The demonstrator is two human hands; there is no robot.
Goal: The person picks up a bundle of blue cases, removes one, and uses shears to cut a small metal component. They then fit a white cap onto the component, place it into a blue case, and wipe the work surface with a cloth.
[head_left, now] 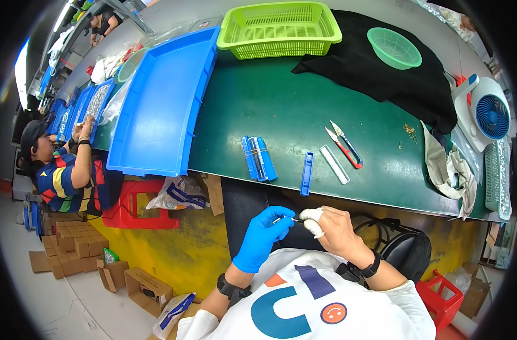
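Green bench (304, 107): left hand (262, 237), right hand (332, 226) are pinching a thin part (287, 220) closed-fingered, mid-fitting; steady alignment is probably needed next.

Your left hand (262, 237) has a blue rubber glove on, your right hand (331, 228) just white finger cots. Black bands on both wrists, white shirt with blue and orange shapes.

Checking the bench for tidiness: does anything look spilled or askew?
Yes: brownish crumbs lie scattered on the green table beside the black cloth. A blue strip overhangs the table's near edge. A crumpled beige cloth droops off the right end.
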